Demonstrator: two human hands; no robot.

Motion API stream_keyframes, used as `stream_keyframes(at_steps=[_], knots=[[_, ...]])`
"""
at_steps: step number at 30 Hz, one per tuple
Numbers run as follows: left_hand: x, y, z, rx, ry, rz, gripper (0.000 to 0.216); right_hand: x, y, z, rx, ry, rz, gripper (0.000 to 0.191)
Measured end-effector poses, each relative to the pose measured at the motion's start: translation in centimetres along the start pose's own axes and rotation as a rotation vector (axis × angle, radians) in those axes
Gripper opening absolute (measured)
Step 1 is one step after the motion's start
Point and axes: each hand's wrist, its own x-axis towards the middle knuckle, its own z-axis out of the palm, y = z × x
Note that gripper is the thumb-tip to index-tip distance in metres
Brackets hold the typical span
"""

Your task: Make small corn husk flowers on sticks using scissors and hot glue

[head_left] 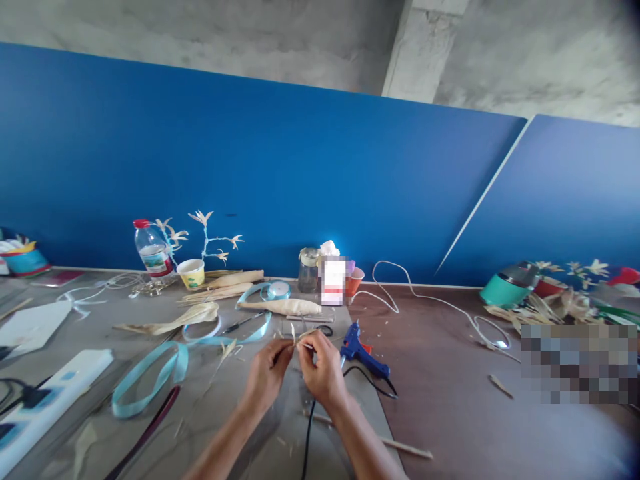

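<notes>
My left hand (267,375) and my right hand (324,368) meet low in the middle of the table, fingertips pinched together on a small pale strip of dried husk (298,336). Both hands are closed on it. A blue hot glue gun (361,351) lies just right of my right hand, its black cord (307,427) running between my forearms. A light blue ribbon (165,370) loops across the table to the left of my left hand. Rolled dried husks (285,307) lie just beyond the hands.
A water bottle (153,251), a yellow cup (192,273) with a husk-flower twig, a glass jar (309,269) and a ribbon spool (278,290) stand along the blue wall. A power strip (45,407) lies at left. A teal pot (510,285) and husk scraps sit at right.
</notes>
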Motion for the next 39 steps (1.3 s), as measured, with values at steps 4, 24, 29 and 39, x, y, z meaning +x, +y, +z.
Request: stream_keyframes(at_steps=[4, 24, 29, 39], knots=[[0.2, -0.5, 0.1, -0.043, 0.011, 0.008, 0.022, 0.0, 0.0, 0.0, 0.016, 0.001, -0.009, 0.012], [0.3, 0.2, -0.2, -0.263, 0.037, -0.177, 0.018, 0.0, 0.1, 0.1, -0.012, 0.035, 0.021, 0.014], [1.0, 0.0, -1.3, -0.478, 0.163, -0.245, 0.023, -0.1, 1.2, 0.4, -0.094, 0.031, 0.089, 0.015], [1.4, 0.6, -2.3, -0.735, 0.191, -0.295, 0.026, -0.3, 2.1, 1.2, -0.383, -0.173, 0.026, 0.022]])
